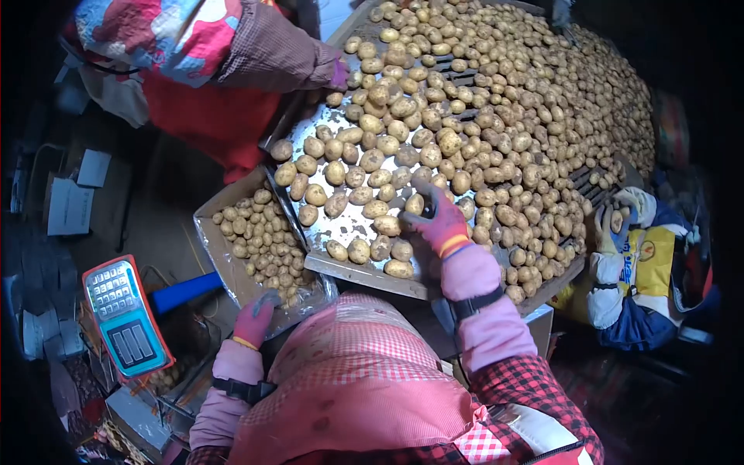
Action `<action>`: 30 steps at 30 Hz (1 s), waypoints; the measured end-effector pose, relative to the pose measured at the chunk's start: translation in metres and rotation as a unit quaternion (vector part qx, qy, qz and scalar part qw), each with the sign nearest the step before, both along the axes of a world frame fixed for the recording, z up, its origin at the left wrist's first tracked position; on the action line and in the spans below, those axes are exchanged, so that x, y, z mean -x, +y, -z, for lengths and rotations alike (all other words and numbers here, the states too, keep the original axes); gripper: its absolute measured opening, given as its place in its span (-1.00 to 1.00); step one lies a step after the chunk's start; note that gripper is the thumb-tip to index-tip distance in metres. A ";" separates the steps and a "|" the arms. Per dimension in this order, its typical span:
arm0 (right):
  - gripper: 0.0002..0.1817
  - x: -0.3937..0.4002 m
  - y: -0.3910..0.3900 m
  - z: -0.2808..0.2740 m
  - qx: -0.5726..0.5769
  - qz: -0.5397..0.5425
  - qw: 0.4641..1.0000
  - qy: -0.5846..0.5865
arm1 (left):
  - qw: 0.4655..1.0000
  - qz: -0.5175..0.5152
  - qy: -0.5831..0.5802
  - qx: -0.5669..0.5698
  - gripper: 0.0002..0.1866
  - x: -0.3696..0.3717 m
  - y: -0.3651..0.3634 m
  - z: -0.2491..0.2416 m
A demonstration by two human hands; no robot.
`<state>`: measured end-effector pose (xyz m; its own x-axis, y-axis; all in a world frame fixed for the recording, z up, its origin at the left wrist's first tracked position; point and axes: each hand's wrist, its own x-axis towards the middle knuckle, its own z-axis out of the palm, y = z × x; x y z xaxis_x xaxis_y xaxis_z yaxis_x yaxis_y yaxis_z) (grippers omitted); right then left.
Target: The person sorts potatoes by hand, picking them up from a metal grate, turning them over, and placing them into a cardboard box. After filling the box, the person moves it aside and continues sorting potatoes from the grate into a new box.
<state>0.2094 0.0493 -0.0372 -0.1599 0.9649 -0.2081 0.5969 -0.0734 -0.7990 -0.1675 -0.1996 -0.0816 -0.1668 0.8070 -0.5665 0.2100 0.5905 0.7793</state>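
My right hand, in a pink and grey glove, reaches over the near part of the sorting table. Its thumb and fingers close around a potato. Many more potatoes lie spread about it on the metal surface. At the lower left, my left hand, gloved alike, is at the near edge of a plastic-lined cardboard box. Its fingers curl over that rim; their undersides are hidden. Small potatoes partly fill the box.
A digital scale stands left of the box. Across the table's left corner, a co-worker's sleeve reaches toward the potatoes. Another person's gloved hands are at the right edge. The heap of potatoes rises toward the back right.
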 end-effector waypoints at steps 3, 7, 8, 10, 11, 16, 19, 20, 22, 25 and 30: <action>-0.22 -0.021 -0.033 0.001 -0.060 0.042 0.997 -0.001 | 0.999 0.014 -0.025 -0.023 -0.61 -0.005 0.015 -0.008; -0.19 -0.036 -0.071 -0.051 -0.085 0.103 0.991 -0.018 | 0.984 0.088 -0.119 -0.096 -0.62 -0.033 0.063 -0.043; -0.21 -0.049 -0.084 -0.056 -0.110 0.105 0.982 -0.113 | 0.980 0.120 -0.130 -0.088 -0.62 -0.035 0.074 -0.033; -0.26 -0.074 -0.111 -0.086 -0.168 0.132 0.965 -0.152 | 0.958 0.223 -0.112 -0.144 -0.58 -0.060 0.103 -0.039; -0.28 -0.091 -0.128 -0.096 -0.218 0.161 0.949 -0.164 | 0.952 0.215 -0.164 -0.145 -0.57 -0.080 0.111 -0.056; -0.24 -0.131 -0.246 -0.150 -0.276 0.342 0.870 -0.223 | 0.880 0.410 -0.060 -0.232 -0.49 -0.137 0.139 -0.052; -0.18 -0.125 -0.320 -0.139 -0.286 0.387 0.827 -0.291 | 0.890 0.440 0.005 -0.120 -0.52 -0.155 0.145 -0.026; -0.19 -0.126 -0.342 -0.129 -0.252 0.362 0.845 -0.302 | 0.876 0.467 0.006 -0.119 -0.52 -0.162 0.145 -0.035; -0.25 -0.114 -0.377 -0.143 -0.257 0.380 0.834 -0.307 | 0.863 0.474 0.115 -0.133 -0.56 -0.169 0.144 -0.050; -0.35 -0.119 -0.422 -0.175 -0.285 0.446 0.756 -0.385 | 0.868 0.470 0.108 -0.121 -0.58 -0.154 0.163 -0.009; -0.41 -0.155 -0.502 -0.234 -0.361 0.572 0.581 -0.453 | 0.864 0.472 0.138 -0.111 -0.59 -0.161 0.156 -0.028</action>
